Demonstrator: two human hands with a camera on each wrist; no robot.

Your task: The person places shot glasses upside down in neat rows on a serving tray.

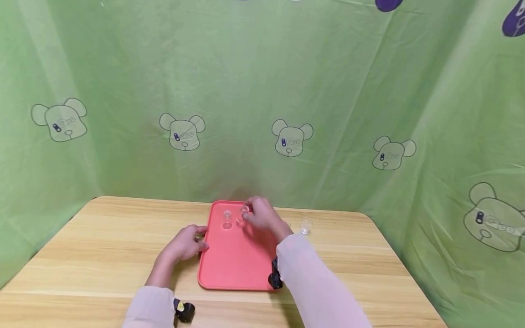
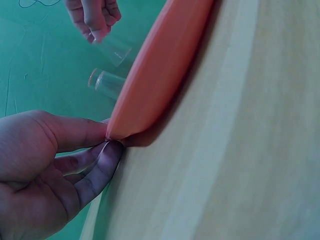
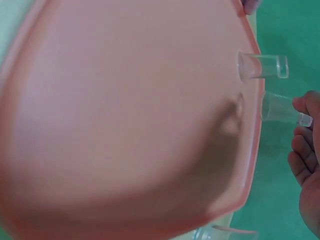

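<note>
A pink-red tray [image 1: 242, 264] lies on the table. My left hand [image 1: 186, 242] pinches its left rim between thumb and fingers, plainly seen in the left wrist view, where the rim [image 2: 122, 122] sits between them. Over the tray's far part, my right hand [image 1: 261, 214] holds a small clear cup [image 3: 280, 107] by its narrow base, the wide mouth turned down toward the tray. Beside it, a second clear cup [image 1: 227, 219] stands upside down on the tray, its wide rim [image 3: 242, 66] against the surface.
Right of the tray, another clear cup [image 1: 306, 226] stands on the wooden table [image 1: 348, 269]; part of it shows at the bottom of the right wrist view. A green curtain [image 1: 242, 91] with bear-head prints hangs behind the table's far edge and along both sides.
</note>
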